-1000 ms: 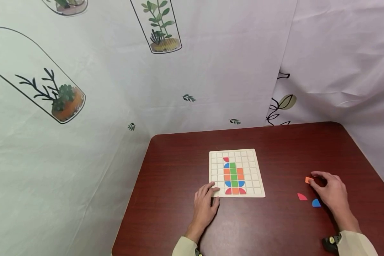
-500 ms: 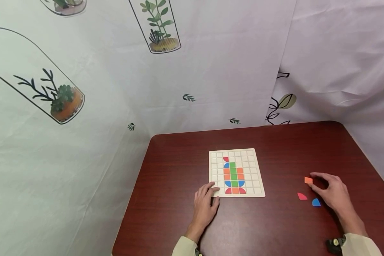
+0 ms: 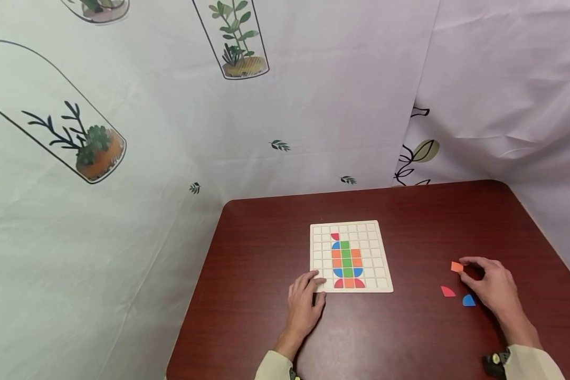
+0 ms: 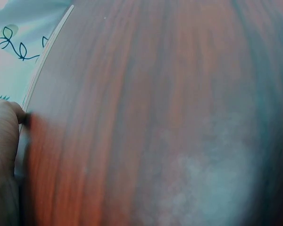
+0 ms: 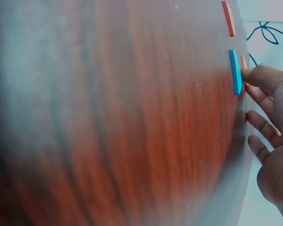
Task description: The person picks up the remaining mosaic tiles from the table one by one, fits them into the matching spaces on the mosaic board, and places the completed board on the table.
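On the table lies a cream grid board (image 3: 375, 264) with green, orange, blue and red pieces set in its cells. My left hand (image 3: 304, 309) rests at its near left corner, fingertips on the board and thumb by the front edge. Far to the right, my right hand (image 3: 496, 287) pinches an orange square tile (image 3: 456, 267) between thumb and index finger, close over the table. A red quarter-round piece (image 3: 448, 292) and a blue quarter-round piece (image 3: 468, 301) lie just in front of that hand. In the right wrist view, the blue piece (image 5: 235, 73) partly covers the orange tile.
The dark red wooden table (image 3: 389, 338) carries the board and loose pieces. A pale cloth with printed plants (image 3: 313, 105) hangs behind and to the left of it. Between the board and the loose pieces is a stretch of bare tabletop.
The right hand has shifted very slightly, and the orange tile has edged a little left, more of it showing past the fingertips. The left hand and the board have stayed put.
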Tool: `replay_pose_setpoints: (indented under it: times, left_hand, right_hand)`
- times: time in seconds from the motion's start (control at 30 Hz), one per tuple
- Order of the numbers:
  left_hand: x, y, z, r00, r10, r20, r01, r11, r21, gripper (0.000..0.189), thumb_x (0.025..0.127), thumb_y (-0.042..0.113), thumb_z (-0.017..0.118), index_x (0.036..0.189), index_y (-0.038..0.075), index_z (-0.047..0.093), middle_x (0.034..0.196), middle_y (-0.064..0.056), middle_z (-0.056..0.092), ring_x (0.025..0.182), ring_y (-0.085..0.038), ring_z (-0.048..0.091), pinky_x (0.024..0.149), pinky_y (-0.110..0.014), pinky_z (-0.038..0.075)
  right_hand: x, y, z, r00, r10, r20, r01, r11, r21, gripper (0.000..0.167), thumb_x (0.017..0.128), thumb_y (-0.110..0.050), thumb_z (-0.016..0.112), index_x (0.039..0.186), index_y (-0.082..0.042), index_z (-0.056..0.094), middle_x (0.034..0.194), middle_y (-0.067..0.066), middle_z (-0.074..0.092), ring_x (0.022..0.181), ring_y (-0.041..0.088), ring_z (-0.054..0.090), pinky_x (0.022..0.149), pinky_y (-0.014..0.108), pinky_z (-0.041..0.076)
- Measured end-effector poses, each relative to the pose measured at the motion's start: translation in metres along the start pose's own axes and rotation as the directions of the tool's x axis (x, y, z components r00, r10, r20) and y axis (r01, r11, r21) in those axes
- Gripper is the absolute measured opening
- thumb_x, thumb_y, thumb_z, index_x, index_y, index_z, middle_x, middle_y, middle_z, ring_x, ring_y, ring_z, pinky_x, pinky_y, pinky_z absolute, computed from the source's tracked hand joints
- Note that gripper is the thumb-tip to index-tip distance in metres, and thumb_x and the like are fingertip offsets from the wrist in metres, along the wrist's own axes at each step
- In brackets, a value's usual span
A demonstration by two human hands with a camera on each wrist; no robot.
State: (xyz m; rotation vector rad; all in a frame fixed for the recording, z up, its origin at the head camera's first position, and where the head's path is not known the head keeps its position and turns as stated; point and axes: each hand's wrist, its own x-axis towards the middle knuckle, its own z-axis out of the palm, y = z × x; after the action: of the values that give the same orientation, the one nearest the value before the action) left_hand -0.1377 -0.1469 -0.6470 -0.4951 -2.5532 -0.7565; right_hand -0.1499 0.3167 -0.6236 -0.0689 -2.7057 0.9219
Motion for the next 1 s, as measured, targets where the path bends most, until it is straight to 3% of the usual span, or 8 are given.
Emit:
replay_pose_setpoints:
  times: [0.33, 0.63, 1.0]
  left_hand:
    - [0.0005, 0.0013, -0.0008, 1.0, 0.007, -0.008, -0.007, 1.0, 0.002, 0.032, 0.089, 0.013, 0.084, 0.12, 0.017, 0.076, 0.139, -0.005, 0.066, 0.128, -0.026, 0.059, 0.093, -0.049, 0.047]
    - [0.0, 0.0001, 0.0002, 1.0, 0.0, 0.002, 0.0, 1.0, -0.008, 0.033, 0.089, 0.013, 0.084, 0.12, 0.018, 0.076, 0.139, -0.004, 0.066, 0.129, -0.026, 0.059, 0.094, -0.049, 0.047]
    - [0.0006, 0.001, -0.0006, 1.0, 0.003, -0.004, -0.003, 1.0, -0.012, 0.032, 0.089, 0.014, 0.084, 0.12, 0.018, 0.076, 0.139, -0.004, 0.066, 0.129, -0.026, 0.06, 0.093, -0.049, 0.047]
  right_hand:
    - [0.0053, -0.0007, 0.0011, 0.995, -0.095, -0.008, 0.094, 0.993, -0.068, 0.039, 0.076, -0.003, 0.088, 0.11, 0.004, 0.071, 0.113, 0.033, 0.068, 0.098, 0.052, 0.056, 0.087, 0.065, 0.038]
    - [0.0014, -0.0026, 0.0, 0.999, -0.041, 0.006, 0.042, 0.997, -0.058, 0.038, 0.08, -0.004, 0.087, 0.114, 0.003, 0.07, 0.116, 0.033, 0.067, 0.104, 0.052, 0.054, 0.091, 0.068, 0.039]
    - [0.0051, -0.0044, -0.0002, 0.995, -0.103, 0.009, 0.103, 0.989, -0.109, 0.041, 0.074, -0.002, 0.088, 0.111, 0.004, 0.07, 0.112, 0.033, 0.067, 0.099, 0.053, 0.056, 0.09, 0.067, 0.038]
